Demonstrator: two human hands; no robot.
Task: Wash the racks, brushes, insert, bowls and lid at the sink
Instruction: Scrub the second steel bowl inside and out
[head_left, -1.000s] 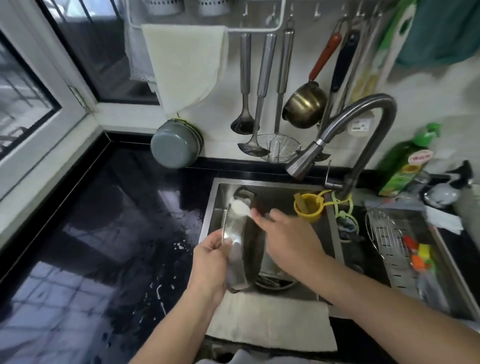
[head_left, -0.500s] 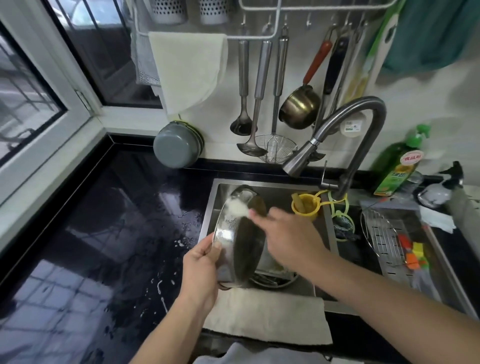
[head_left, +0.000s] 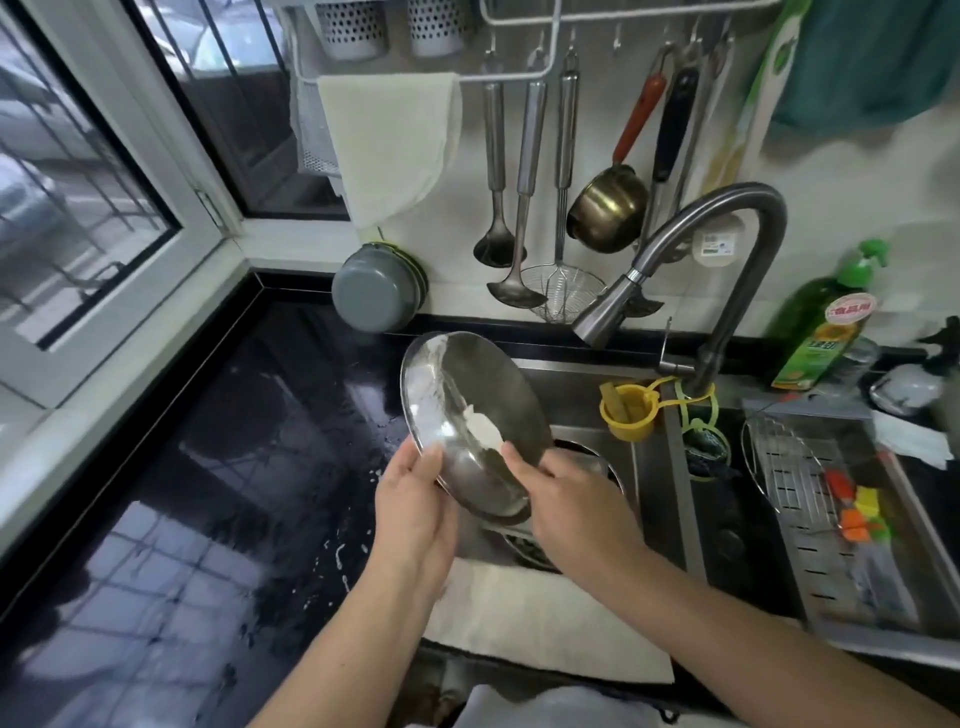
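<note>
Between the two hands, a shiny steel bowl (head_left: 470, 423) tilts on edge above the sink (head_left: 587, 384), its hollow streaked with suds. Left hand (head_left: 413, 512) grips its lower rim, thumb inside. Right hand (head_left: 569, 512) pinches a pale sponge (head_left: 483, 428) against the inner wall.
</note>
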